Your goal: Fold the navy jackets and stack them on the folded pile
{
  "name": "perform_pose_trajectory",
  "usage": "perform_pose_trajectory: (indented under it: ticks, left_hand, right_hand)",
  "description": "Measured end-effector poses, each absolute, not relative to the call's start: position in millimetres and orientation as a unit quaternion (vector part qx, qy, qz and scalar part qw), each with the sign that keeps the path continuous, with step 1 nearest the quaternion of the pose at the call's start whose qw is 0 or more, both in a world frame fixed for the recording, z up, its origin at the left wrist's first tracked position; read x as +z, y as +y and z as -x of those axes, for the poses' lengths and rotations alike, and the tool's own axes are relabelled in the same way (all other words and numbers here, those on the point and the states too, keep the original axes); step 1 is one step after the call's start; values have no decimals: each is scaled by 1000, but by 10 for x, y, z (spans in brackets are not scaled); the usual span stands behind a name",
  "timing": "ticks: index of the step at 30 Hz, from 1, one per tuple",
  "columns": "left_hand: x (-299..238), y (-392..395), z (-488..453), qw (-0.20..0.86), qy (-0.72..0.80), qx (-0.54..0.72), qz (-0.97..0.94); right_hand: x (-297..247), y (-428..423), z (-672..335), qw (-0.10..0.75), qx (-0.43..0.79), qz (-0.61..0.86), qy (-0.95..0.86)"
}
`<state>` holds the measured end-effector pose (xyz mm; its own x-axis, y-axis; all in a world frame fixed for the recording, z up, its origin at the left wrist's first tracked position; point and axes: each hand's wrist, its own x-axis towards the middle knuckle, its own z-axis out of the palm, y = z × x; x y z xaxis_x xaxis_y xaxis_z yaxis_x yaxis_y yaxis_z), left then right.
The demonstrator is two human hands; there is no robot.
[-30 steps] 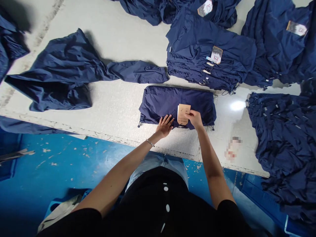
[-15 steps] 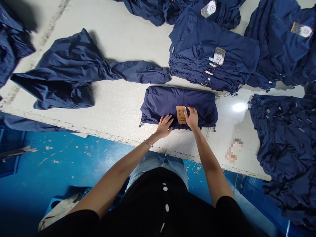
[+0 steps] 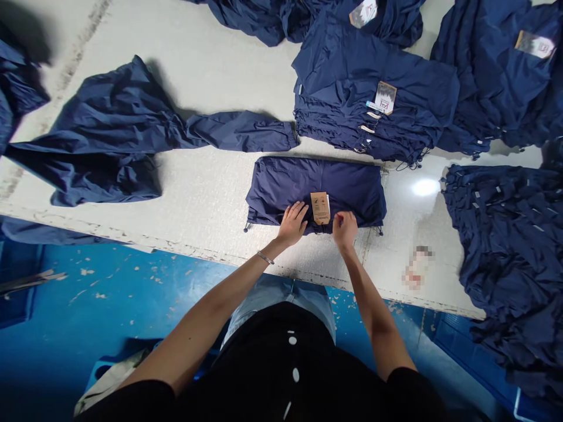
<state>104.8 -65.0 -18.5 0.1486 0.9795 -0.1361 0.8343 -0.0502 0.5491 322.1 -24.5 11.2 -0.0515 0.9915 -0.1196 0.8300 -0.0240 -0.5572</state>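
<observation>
A navy blue jacket [image 3: 352, 187], folded into a flat rectangle, lies in front of me with a cord end at each near corner. On its middle rests a brown paper hang tag [image 3: 321, 208] with printed text and a white card edge behind it. My left hand [image 3: 293, 224] lies flat on the jacket just left of the tag, fingers stretched out. To the tag's right, my right hand [image 3: 345, 228] is at the jacket's near edge with its fingers curled in. Whatever sits between those fingers is hidden.
A loose jacket [image 3: 114, 117] with one sleeve stretched out lies to the left. Behind is a stack of folded navy garments [image 3: 373, 64] with tags. More garments [image 3: 505, 228] are heaped along the right. The white table [image 3: 197, 193] has a worn near edge.
My right hand has left the tag's right edge and drawn back toward me, its fingers now curled at the jacket's near edge. My left hand still lies on the jacket.
</observation>
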Motion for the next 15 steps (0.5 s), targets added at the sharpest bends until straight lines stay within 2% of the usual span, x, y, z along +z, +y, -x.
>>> perform_pose_trajectory:
  ticks: [4,8,11,15]
  left_hand:
    - [-108,-603,-1186,278,600,139,-737]
    - [-78,-517,-1271,278,586,123,-751]
    - [-51,-536,-1262,272,575,110,-764]
    - [-35,-604,-1255,269,575,89,-767]
  right_hand:
    - [126,-817,-3202,198,409,755,-472]
    - [26,-892,-2971,252,530,770,-251]
    - [-13,-820,-2860,291,555,759,-175]
    - [-60,-919,-2809,338,527,755,-197]
